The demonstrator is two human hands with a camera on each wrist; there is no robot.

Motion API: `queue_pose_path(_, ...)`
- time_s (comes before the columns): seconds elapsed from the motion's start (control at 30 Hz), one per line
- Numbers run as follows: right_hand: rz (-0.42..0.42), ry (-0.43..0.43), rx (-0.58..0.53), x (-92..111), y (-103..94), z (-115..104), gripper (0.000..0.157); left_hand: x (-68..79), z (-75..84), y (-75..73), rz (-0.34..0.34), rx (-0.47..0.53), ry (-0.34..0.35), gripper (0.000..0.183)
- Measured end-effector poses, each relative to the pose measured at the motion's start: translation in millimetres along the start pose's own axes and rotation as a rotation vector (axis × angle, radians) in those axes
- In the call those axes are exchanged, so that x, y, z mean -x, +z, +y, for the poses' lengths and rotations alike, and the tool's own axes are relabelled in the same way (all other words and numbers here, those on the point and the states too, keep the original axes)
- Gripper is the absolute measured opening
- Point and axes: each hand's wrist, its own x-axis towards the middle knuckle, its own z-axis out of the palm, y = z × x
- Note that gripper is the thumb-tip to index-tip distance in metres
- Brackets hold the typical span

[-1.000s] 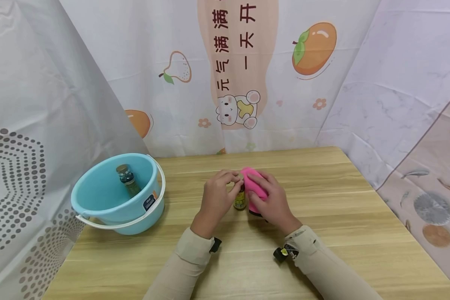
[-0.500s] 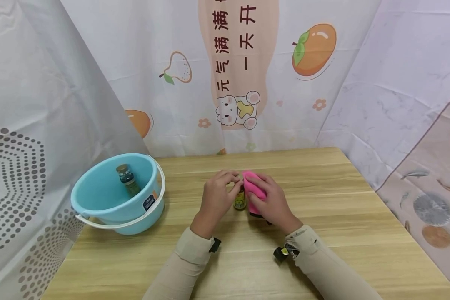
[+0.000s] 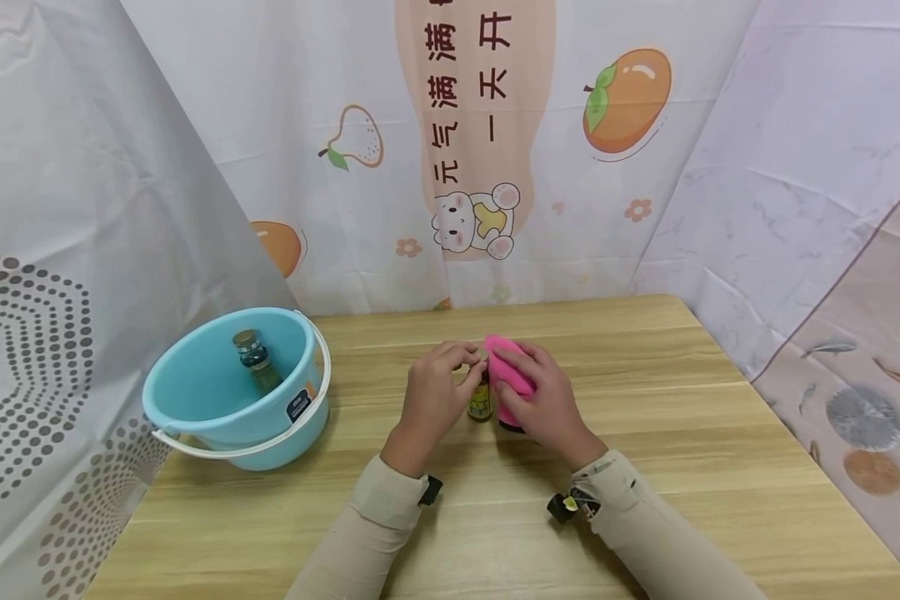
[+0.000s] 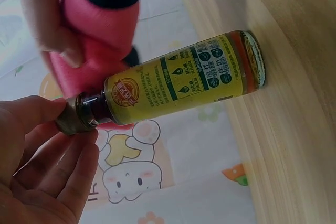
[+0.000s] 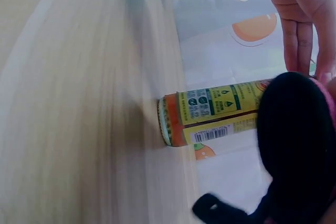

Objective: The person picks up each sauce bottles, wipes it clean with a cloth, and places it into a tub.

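A small glass bottle (image 4: 176, 77) with a yellow label and a brownish cap (image 4: 73, 115) stands upright on the table. My left hand (image 3: 438, 392) pinches the cap between thumb and fingers. In my right hand (image 3: 546, 404) is a soft pink cloth piece (image 3: 512, 367) with a black end (image 5: 291, 129) and a black loop. My right fingers curl round it, close against the bottle's right side. From the right wrist camera, the black end hides the bottle's upper part; whether cloth and glass touch all along cannot be told.
A light blue bucket (image 3: 195, 423) with a white handle (image 3: 270, 450) stands on the left of the wooden table (image 3: 690, 467). Inside it leans another dark bottle (image 3: 258, 360) with a brownish cap. A printed curtain (image 3: 330, 75) hangs behind the table.
The pink cloth piece moved slightly down beside the bottle, then back up, with my right hand. My left hand and the bottle have stayed in place.
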Motion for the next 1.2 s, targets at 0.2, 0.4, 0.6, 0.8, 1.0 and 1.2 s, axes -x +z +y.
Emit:
queue_pose_path(0.2,0.051,-0.088,0.009,-1,2.3,0,0.05,0.0,-0.7,-0.2,0.001,0.019,0.004,0.005)
queue_pose_path(0.4,-0.022,-0.07,0.041,-1,1.2,4,0.049,-0.5,0.8,0.1,-0.007,0.033,-0.004,0.005)
queue_pose_path(0.6,-0.094,-0.007,0.059,0,1.5,7,0.047,0.0,-0.5,0.5,-0.01,0.039,-0.004,0.004)
queue_pose_path(0.8,-0.138,0.053,0.072,1,3.0,9,0.047,-0.1,-0.9,0.3,-0.011,0.042,-0.007,0.004)
queue_pose_path(1.0,-0.259,0.185,0.111,5,8.8,15,0.047,-0.3,-0.7,-0.4,-0.021,0.038,-0.023,0.003)
queue_pose_path(1.2,-0.355,0.242,0.186,9,13.8,22,0.045,-0.3,0.0,0.1,-0.035,0.051,-0.029,0.004)
